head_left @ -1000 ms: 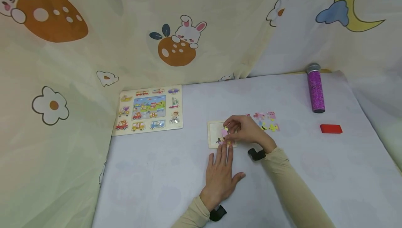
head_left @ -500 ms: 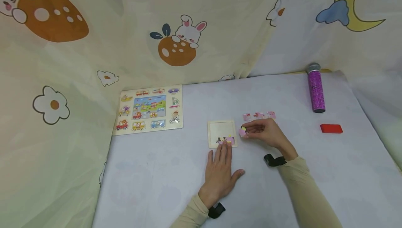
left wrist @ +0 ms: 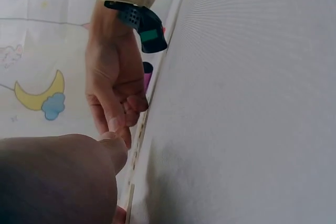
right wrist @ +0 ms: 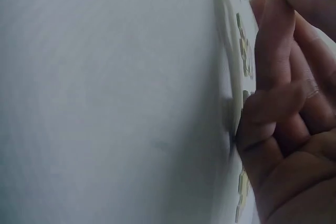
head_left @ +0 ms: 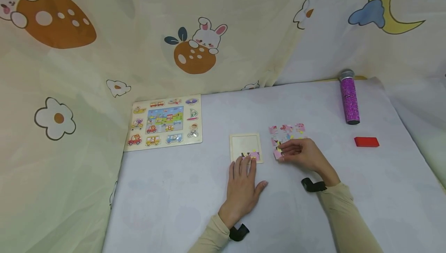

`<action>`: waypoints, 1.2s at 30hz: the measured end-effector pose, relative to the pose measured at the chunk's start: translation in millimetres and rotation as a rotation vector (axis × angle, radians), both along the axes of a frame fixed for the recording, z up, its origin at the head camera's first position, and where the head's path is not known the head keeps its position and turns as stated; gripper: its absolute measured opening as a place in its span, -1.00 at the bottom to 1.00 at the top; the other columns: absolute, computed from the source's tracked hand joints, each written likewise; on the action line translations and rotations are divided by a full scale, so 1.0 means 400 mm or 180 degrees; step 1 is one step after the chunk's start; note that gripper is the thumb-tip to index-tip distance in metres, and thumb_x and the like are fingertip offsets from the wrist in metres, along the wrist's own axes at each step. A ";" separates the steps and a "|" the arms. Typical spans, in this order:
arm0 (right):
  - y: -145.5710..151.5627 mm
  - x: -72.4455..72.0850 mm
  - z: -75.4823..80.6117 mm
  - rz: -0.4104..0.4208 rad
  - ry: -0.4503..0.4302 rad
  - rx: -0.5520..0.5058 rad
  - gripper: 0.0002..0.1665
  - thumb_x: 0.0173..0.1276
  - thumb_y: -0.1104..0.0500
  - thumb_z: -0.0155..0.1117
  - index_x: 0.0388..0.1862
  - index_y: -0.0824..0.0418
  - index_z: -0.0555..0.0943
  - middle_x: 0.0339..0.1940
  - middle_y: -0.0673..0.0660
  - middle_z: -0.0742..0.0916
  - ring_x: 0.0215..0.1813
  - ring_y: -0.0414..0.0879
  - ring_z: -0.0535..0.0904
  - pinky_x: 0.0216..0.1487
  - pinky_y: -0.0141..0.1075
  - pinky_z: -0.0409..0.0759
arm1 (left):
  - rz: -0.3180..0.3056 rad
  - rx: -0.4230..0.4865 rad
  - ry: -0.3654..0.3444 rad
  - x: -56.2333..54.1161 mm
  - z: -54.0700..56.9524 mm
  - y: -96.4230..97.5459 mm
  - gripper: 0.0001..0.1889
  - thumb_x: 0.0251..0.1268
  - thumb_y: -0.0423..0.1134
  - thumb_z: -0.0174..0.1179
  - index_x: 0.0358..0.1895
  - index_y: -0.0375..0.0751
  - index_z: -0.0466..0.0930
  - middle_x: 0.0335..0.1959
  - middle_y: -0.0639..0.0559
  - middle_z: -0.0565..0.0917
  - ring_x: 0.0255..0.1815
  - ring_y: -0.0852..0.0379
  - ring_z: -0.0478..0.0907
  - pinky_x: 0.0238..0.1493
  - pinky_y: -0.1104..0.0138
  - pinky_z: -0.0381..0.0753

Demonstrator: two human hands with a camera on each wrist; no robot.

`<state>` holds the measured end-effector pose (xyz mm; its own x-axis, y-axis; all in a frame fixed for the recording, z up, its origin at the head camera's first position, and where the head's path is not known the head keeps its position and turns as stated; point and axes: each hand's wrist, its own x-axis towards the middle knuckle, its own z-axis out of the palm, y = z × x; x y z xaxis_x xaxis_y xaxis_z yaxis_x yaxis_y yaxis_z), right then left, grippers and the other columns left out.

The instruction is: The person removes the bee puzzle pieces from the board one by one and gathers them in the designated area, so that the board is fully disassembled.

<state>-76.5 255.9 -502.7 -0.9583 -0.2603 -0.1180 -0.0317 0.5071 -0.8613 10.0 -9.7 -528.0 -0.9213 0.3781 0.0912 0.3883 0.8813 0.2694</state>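
A small square wooden puzzle frame (head_left: 244, 135) lies mid-table. Joined jigsaw pieces (head_left: 255, 155) with a pink, yellow and dark print fill part of its bottom edge. My left hand (head_left: 241, 195) lies with straight fingers, their tips touching the frame's lower side and partly covering those pieces. To the frame's right, my right hand (head_left: 303, 154) pinches a pink jigsaw piece (head_left: 277, 154) between thumb and fingertips, at table level. Loose pink pieces (head_left: 287, 128) lie in rows just beyond that hand, which hides some of them. The right wrist view shows the curled fingers (right wrist: 275, 40) close to the tabletop.
At the far left lies a wooden vehicle puzzle board (head_left: 167, 136). A purple glittery microphone-shaped tube (head_left: 350, 100) lies at the back right, with a red block (head_left: 366, 142) nearer. A printed cloth curtain (head_left: 139, 59) hangs behind the table.
My right hand has drawn a jigsaw piece out of the frame and carried it right, down beside the loose pieces. The left hand has stayed at the frame's lower edge.
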 end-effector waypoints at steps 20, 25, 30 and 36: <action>-0.017 0.003 0.004 -0.0013 0.0411 0.0796 -0.61 0.03 0.15 0.79 -0.13 0.15 0.87 -0.40 0.01 0.77 -0.40 -0.24 0.52 -0.38 -0.38 0.46 | 0.0060 0.0024 -0.0245 -0.005 -0.010 -0.018 -0.16 0.50 0.29 0.18 0.69 -0.04 0.22 0.68 -0.48 0.01 0.71 -0.39 -0.06 0.62 -0.09 0.26; -0.016 0.002 0.005 0.0008 0.0416 0.0807 -0.60 0.03 0.14 0.79 -0.12 0.15 0.86 -0.37 0.02 0.78 -0.39 -0.22 0.53 -0.37 -0.37 0.47 | 0.0075 -0.0024 -0.0318 -0.006 -0.014 -0.019 -0.11 0.51 0.32 0.15 0.73 -0.01 0.11 0.70 -0.44 -0.02 0.73 -0.36 -0.08 0.65 -0.09 0.22; -0.018 0.003 0.009 0.0013 0.0485 0.0745 -0.62 0.04 0.15 0.78 -0.13 0.16 0.86 -0.33 0.03 0.80 -0.39 -0.25 0.55 -0.36 -0.38 0.49 | 0.0076 0.0057 -0.0351 -0.008 -0.013 -0.020 -0.14 0.54 0.29 0.13 0.73 0.03 0.10 0.71 -0.43 -0.02 0.73 -0.36 -0.08 0.64 -0.10 0.23; -0.037 -0.007 0.019 0.0034 0.0603 0.0569 -0.66 0.10 0.14 0.76 -0.16 0.18 0.85 -0.31 0.05 0.85 -0.39 -0.27 0.56 -0.34 -0.40 0.50 | 0.0149 0.0144 -0.0375 -0.010 -0.010 -0.022 -0.22 0.56 0.27 0.12 0.71 0.13 0.18 0.71 -0.39 -0.05 0.74 -0.33 -0.07 0.62 -0.07 0.27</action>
<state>-79.3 241.0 -495.0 -0.9650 -0.2616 0.0182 -0.1900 0.6496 -0.7362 6.1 -18.7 -532.1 -0.9432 0.3323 -0.0026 0.3103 0.8836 0.3507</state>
